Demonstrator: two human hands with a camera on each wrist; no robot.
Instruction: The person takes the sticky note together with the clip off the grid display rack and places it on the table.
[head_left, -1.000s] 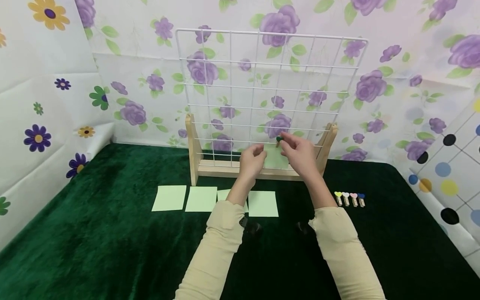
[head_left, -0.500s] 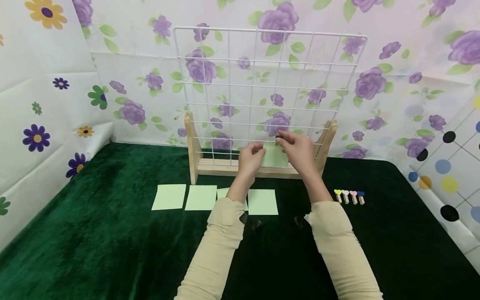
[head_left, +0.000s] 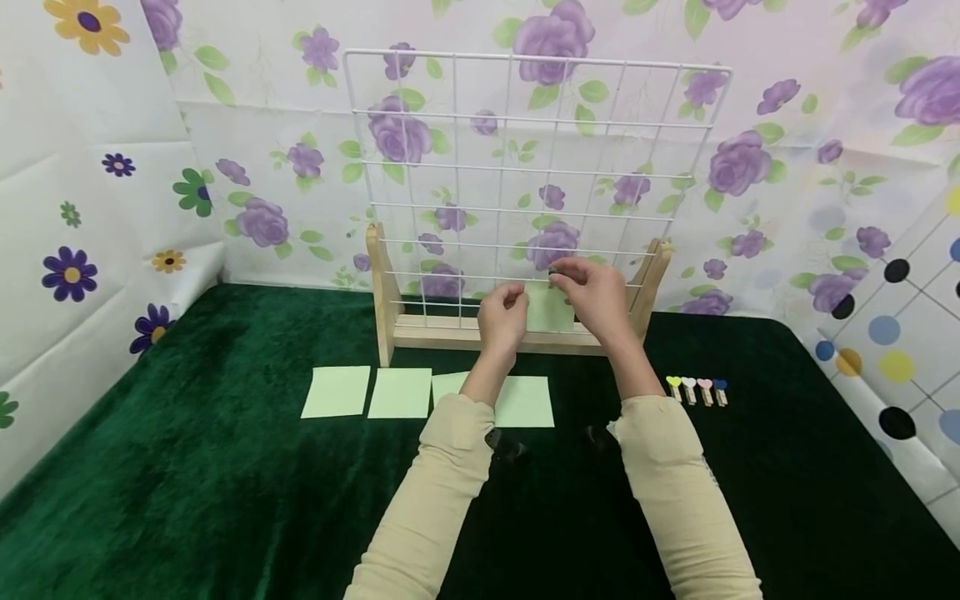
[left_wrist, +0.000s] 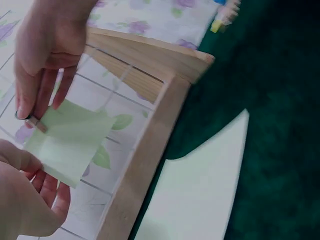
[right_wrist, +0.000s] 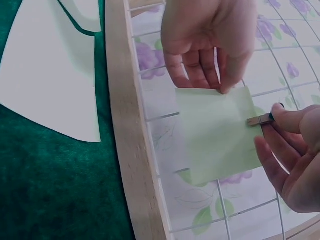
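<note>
In the head view my left hand [head_left: 502,321] pinches the left edge of a pale green square paper [head_left: 551,307], held upright against a white wire grid [head_left: 540,59]. At the paper's top edge, my right hand [head_left: 600,296] pinches a small wooden clothespin [right_wrist: 257,120] between thumb and forefinger. Its dark green top is mostly covered by the fingers. The right wrist view shows the clothespin's tip overlapping the paper's face near the middle of that edge. Both hands and the clothespin [left_wrist: 37,123] also appear in the left wrist view.
The grid stands in a wooden base [head_left: 382,300] on a dark green cloth [head_left: 187,467]. Several pale green papers [head_left: 400,393] lie in a row before it, one partly behind the left forearm. To the right lie several small clothespins [head_left: 690,390] with coloured heart tops.
The right hand has shifted slightly left with the clothespin at the paper's top edge, and its fingers now cover more of the green top. The left hand keeps its pinch on the paper.
</note>
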